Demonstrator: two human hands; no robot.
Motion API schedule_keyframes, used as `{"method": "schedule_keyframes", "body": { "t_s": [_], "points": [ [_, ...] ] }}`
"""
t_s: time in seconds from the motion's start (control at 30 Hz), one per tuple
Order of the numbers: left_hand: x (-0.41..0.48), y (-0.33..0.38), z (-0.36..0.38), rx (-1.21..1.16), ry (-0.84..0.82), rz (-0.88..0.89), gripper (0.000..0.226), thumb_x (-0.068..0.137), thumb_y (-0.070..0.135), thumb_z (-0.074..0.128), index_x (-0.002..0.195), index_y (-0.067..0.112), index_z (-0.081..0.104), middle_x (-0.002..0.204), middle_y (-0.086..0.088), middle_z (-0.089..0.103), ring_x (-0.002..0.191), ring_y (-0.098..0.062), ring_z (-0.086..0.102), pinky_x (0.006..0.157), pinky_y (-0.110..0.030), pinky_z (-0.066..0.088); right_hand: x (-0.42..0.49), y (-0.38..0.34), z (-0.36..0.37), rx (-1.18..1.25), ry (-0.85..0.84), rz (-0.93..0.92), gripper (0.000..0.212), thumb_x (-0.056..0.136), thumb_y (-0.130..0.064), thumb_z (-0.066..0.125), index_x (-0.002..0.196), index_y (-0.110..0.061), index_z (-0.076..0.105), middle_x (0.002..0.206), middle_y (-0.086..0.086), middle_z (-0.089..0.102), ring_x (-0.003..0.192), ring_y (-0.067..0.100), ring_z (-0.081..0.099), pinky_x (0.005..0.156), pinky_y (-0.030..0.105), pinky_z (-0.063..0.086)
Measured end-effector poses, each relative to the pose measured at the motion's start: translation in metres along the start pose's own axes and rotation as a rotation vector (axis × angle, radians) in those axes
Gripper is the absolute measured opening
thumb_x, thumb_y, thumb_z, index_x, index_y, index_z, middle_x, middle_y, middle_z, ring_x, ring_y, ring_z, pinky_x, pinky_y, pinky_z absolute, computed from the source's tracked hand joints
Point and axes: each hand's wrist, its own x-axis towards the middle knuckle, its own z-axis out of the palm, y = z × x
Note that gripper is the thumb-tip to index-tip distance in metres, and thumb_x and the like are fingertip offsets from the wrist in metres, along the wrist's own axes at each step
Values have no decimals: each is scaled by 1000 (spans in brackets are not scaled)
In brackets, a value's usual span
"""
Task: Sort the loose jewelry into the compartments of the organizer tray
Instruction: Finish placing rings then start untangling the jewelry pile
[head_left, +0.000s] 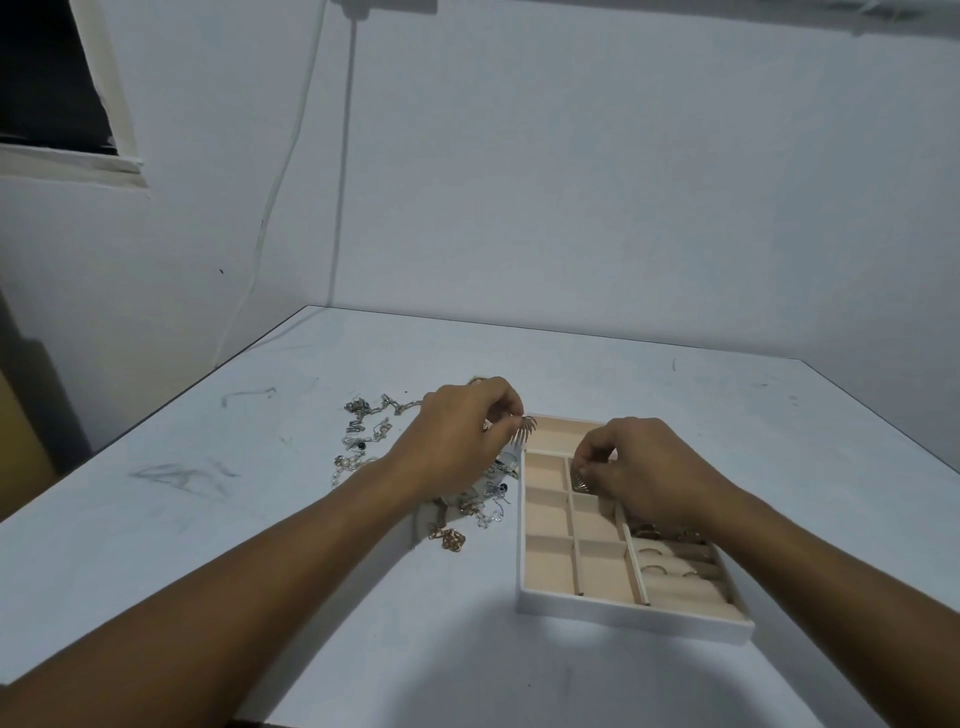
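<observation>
The pale worktop (260, 561), marked with grey scuffs (182, 475) toward its left edge, carries a white organizer tray (623, 617) right of middle. Loose jewelry (363, 439) lies heaped just left of it, a gold chain (451, 539) nearest the front edge.

Left hand (462, 436) and right hand (647, 467) with earrings (523, 433)

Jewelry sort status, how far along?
Early. Done: a few rings sit in the ring rolls of the organizer tray. In hand: the left hand pinches a fan-shaped earring; the right hand pinches a second earring over a small compartment. Left: the pile of chains and pearls on the table beside the tray; most compartments look bare.
</observation>
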Motion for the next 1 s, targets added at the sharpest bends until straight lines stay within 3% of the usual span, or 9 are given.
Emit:
{"method": "schedule_keyframes", "body": {
  "t_s": [0.13, 0.37, 0.47, 0.7, 0.9, 1.0],
  "points": [
    [0, 5, 2, 11, -7, 0, 9, 94, 28, 57, 97, 24, 64, 94, 10, 67, 88, -9, 59, 89, -38, 45, 1, 0, 1, -5, 8, 9, 15, 87, -18, 62, 79, -23, 73, 76, -2, 73, 69, 23, 71, 62, 30, 54],
    [2, 12, 9, 2, -31, 19, 11, 93, 30, 58, 97, 25, 67, 92, 13, 69, 61, 8, 48, 69, -24, 33, 5, 1, 6, -40, 41, 33, 12, 86, -20, 65, 86, -25, 76, 85, -8, 71, 77, 13, 67, 76, 35, 57],
    [1, 13, 10, 9, -46, 26, 12, 93, 31, 58, 98, 25, 67, 94, 13, 69, 61, 12, 49, 64, -18, 32, 5, 1, 7, -73, 63, 47, 11, 84, -23, 68, 87, -27, 77, 86, -9, 72, 80, 13, 66, 76, 35, 56],
    [0, 15, 14, -1, -69, 7, 9, 92, 30, 59, 94, 28, 68, 92, 13, 70, 85, -4, 58, 82, -26, 43, 1, 0, 12, -191, 117, 61, 12, 80, -21, 69, 86, -29, 76, 85, -8, 72, 82, 17, 64, 71, 28, 53],
    [-1, 28, 13, 11, -74, 42, 11, 93, 29, 58, 96, 26, 67, 95, 11, 70, 66, 6, 51, 72, -24, 34, 1, 2, 7, -98, 124, 65, 13, 81, -18, 65, 79, -28, 73, 75, -11, 72, 70, 14, 67, 70, 33, 57],
    [1, 38, 18, 36, -67, 66, 11, 92, 29, 59, 95, 25, 68, 92, 11, 71, 88, -8, 59, 85, -30, 40, -3, 7, 1, -52, 179, 78, 12, 82, -21, 62, 82, -29, 71, 80, -9, 72, 68, 16, 66, 69, 33, 57]
  ]
}}
